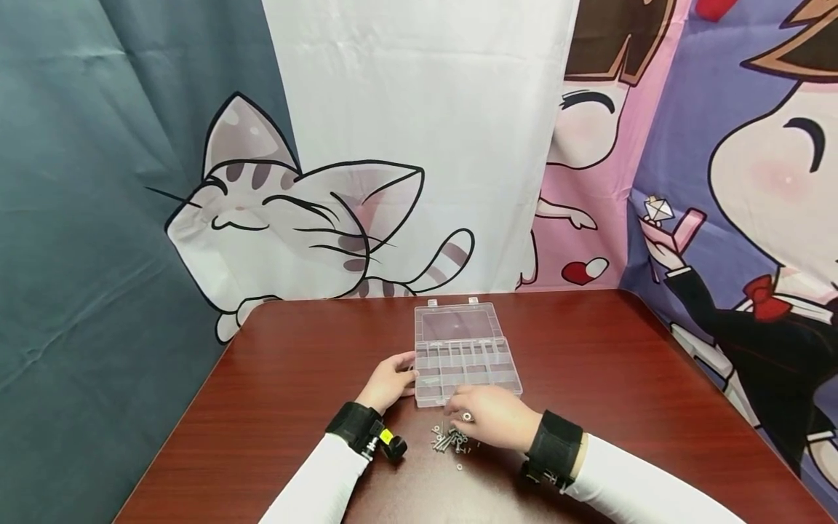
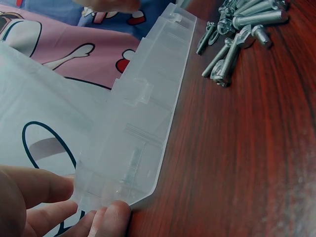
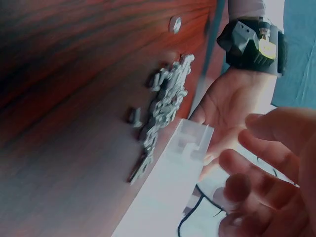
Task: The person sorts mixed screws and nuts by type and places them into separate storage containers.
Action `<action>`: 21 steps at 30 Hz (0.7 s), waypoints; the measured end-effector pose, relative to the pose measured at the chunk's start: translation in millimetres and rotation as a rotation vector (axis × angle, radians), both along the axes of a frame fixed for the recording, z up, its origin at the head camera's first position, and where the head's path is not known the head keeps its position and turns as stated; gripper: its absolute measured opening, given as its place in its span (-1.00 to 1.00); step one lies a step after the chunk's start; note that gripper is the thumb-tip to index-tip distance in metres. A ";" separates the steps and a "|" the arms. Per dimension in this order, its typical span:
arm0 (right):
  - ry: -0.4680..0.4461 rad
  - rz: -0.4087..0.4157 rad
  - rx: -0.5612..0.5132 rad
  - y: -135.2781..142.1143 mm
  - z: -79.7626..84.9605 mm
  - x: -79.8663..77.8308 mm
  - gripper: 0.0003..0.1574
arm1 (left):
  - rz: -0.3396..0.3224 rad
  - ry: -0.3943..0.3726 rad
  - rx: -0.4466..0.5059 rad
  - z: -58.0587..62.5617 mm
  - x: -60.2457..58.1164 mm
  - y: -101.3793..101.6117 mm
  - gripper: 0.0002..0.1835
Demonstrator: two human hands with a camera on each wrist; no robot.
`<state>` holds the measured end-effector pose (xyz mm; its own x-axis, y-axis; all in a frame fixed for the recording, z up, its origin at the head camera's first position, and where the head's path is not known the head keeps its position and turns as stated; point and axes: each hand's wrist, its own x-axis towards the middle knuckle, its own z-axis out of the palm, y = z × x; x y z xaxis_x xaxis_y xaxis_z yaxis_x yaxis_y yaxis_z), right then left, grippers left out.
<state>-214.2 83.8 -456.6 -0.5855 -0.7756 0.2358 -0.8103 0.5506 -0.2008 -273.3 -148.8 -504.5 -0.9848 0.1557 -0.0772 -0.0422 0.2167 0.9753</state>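
A clear plastic compartment box (image 1: 468, 375) lies on the table with its lid (image 1: 458, 322) folded back. My left hand (image 1: 388, 382) rests its fingertips against the box's left end; in the left wrist view, fingers (image 2: 44, 185) reach its near corner. A bolt (image 2: 131, 168) shows dimly through the box wall. My right hand (image 1: 494, 415) is over the box's front edge, beside a pile of bolts and nuts (image 1: 450, 439). Its fingers (image 3: 261, 168) are loosely bent and apart in the right wrist view, with nothing visible between them.
One nut (image 1: 460, 467) lies apart, nearer the front than the pile. A short bolt (image 3: 136, 117) lies just off the pile in the right wrist view. The reddish-brown table (image 1: 314, 335) ends at a printed cloth backdrop (image 1: 419, 87).
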 end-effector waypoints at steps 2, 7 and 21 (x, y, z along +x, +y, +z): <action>0.008 0.025 0.052 -3.9 2.1 1.8 -0.89 | 0.002 0.004 0.006 0.4 0.2 -0.8 -0.48; 0.077 0.088 0.144 -11.8 3.5 5.8 -0.90 | 0.002 0.005 0.023 0.3 0.5 -2.2 -0.48; 0.144 0.124 0.212 -24.5 -6.0 9.1 -0.85 | -0.008 -0.003 0.004 1.7 0.4 -0.8 -0.48</action>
